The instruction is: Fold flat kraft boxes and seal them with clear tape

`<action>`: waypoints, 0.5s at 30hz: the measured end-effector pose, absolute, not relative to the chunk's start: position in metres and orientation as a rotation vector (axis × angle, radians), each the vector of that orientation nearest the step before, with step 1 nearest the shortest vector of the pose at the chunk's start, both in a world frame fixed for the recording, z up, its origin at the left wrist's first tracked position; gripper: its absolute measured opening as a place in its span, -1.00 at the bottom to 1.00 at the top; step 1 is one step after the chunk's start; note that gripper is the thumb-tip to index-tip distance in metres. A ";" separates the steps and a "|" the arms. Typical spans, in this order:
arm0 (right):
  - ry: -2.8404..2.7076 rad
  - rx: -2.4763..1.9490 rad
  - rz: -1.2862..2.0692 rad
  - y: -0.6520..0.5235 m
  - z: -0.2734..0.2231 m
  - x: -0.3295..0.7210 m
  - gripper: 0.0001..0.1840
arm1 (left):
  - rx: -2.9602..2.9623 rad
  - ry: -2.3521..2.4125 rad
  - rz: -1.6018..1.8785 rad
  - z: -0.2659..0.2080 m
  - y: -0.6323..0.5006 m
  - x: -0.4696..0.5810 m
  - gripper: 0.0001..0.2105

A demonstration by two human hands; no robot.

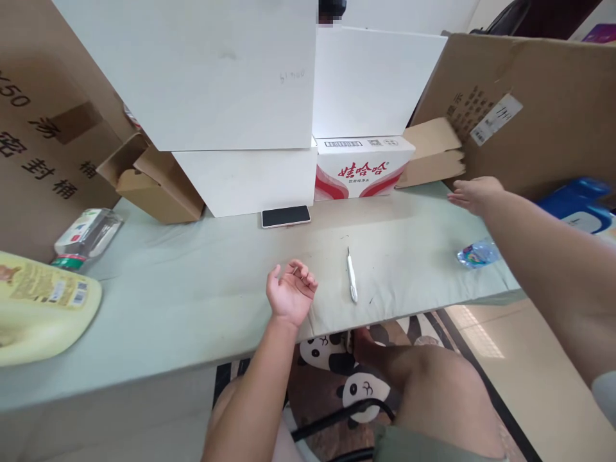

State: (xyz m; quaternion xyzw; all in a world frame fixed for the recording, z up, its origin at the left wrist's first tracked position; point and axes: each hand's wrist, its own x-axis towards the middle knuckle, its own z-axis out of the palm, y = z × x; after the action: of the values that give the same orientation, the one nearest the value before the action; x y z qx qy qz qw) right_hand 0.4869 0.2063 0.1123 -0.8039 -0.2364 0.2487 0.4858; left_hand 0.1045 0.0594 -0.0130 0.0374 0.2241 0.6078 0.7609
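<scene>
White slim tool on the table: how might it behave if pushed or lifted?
The white slim tool looks rigid, given its straight body. Being thin, it is probably light. Its narrow dark tip might snag the table cover.

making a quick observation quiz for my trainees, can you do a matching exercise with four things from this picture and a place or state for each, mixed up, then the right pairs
1. phone
2. slim white tool
3. left hand
4. pale yellow bottle

A. palm up, fingers loosely curled
B. cut off by the picture's left edge
C. on the cloth, just right of the left hand
D. at the foot of a white box

Pairs: 1-D, 2-C, 3-A, 4-B
</scene>
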 end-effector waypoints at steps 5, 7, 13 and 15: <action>-0.774 -2.021 0.751 0.195 0.090 0.457 -0.60 | 0.053 0.453 1.334 -0.010 0.061 0.105 -0.67; -0.890 -2.025 0.771 0.189 0.087 0.442 -0.62 | 0.043 0.444 1.342 -0.008 0.059 0.103 -0.68; -1.380 -1.928 0.807 0.190 0.094 0.358 -0.80 | 0.048 0.394 1.416 0.002 0.043 0.078 -0.66; -1.580 -1.862 0.811 0.191 0.093 0.317 -0.83 | 0.052 0.386 1.452 0.003 0.036 0.063 -0.63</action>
State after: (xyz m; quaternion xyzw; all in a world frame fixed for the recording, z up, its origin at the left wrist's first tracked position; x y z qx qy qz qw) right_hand 0.3172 0.1913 0.0928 -0.6946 -0.5894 0.3027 0.2802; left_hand 0.0627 0.0357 0.0025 0.0235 0.1754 0.6596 0.7305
